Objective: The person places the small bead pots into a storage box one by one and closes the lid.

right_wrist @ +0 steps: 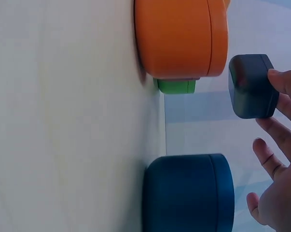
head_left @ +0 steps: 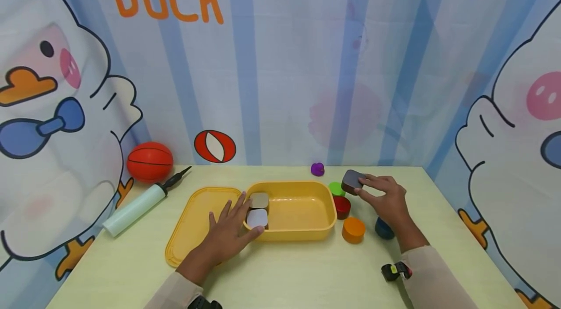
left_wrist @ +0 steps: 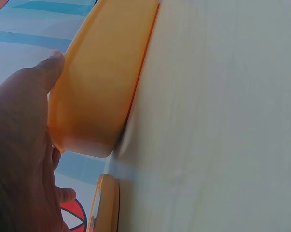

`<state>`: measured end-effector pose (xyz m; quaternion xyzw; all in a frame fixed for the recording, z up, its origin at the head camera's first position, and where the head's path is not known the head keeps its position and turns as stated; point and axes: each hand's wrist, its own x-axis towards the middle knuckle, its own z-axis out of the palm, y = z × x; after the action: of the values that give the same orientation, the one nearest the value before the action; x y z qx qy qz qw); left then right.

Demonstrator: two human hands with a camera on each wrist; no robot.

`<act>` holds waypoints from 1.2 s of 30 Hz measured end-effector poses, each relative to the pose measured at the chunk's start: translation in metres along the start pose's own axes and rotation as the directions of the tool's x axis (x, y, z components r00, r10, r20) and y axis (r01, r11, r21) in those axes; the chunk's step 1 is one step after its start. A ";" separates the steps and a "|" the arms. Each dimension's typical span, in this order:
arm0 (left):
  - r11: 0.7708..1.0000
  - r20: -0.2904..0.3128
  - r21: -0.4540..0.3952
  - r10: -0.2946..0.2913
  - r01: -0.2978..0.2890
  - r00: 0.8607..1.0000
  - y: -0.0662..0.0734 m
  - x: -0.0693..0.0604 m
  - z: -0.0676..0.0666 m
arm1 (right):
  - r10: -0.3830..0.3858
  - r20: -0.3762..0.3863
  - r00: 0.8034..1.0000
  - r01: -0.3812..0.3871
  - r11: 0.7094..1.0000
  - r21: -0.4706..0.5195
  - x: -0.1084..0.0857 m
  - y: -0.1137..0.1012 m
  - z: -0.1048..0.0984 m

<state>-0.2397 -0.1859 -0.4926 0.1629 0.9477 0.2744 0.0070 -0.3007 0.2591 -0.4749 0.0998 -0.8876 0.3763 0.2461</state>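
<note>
A small dark grey rounded-square box point(head_left: 352, 182) is pinched between the thumb and fingers of my right hand point(head_left: 387, 199), raised above the table right of a yellow rectangular container point(head_left: 302, 235). Spread over the container's left end, my left hand point(head_left: 230, 228) touches its rim with fairly straight fingers; the left wrist view has the thumb point(left_wrist: 52, 67) at the rim. Inside, at the left, sit a beige box point(head_left: 259, 200) and a pale lavender box point(head_left: 257, 218). Beside the container stand a green box point(head_left: 336, 189), a red one point(head_left: 342, 207), an orange one point(head_left: 353, 230) and a dark blue one point(head_left: 384, 229).
A yellow lid point(head_left: 195, 221) lies left of the container, partly under my left hand. Farther left are a pale green hand pump point(head_left: 138, 209) and a red ball point(head_left: 150, 162). A small purple object point(head_left: 317, 169) is at the table's back edge, before a printed curtain point(head_left: 289, 65).
</note>
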 end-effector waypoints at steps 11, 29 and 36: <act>1.000 0.002 0.014 -0.005 0.005 1.000 -0.001 0.002 0.000 | -0.076 -0.043 0.996 0.079 0.994 0.075 0.005 -0.015 0.014; 1.000 0.008 0.008 -0.007 0.007 1.000 0.000 0.002 0.000 | -0.076 -0.005 0.997 0.075 0.969 0.237 0.008 -0.043 0.043; 1.000 0.009 0.005 -0.004 0.004 1.000 0.000 0.002 0.000 | -0.086 0.032 0.996 0.075 0.965 0.250 0.007 -0.057 0.051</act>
<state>-0.2414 -0.1854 -0.4923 0.1622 0.9487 0.2711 0.0114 -0.3043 0.1831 -0.4665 0.1739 -0.8338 0.4719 0.2278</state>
